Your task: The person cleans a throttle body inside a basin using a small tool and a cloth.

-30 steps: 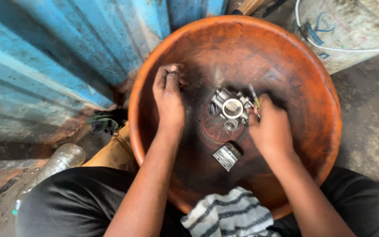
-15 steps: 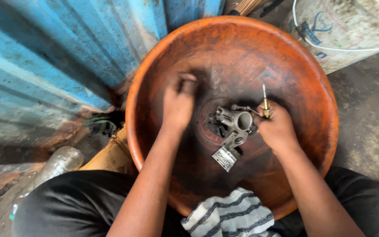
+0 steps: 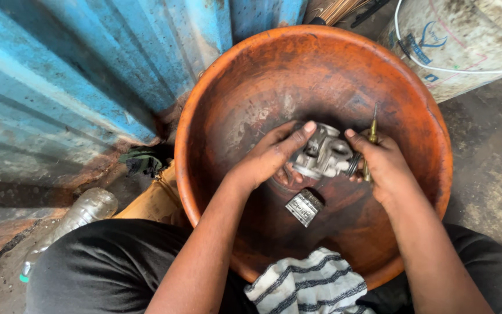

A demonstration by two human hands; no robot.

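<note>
Both hands are working in the middle of the frame, inside a large rust-orange basin (image 3: 251,93). The left hand (image 3: 271,156) is curling its fingers around a grey metal engine part (image 3: 325,156), gripping it from the left. The right hand (image 3: 382,163) is closing on the part's right side while also pinching a thin brass-tipped tool (image 3: 372,136) upright. A small ribbed metal piece (image 3: 304,207) is lying just below them. A striped cloth (image 3: 309,285) is resting over the basin's lower rim.
</note>
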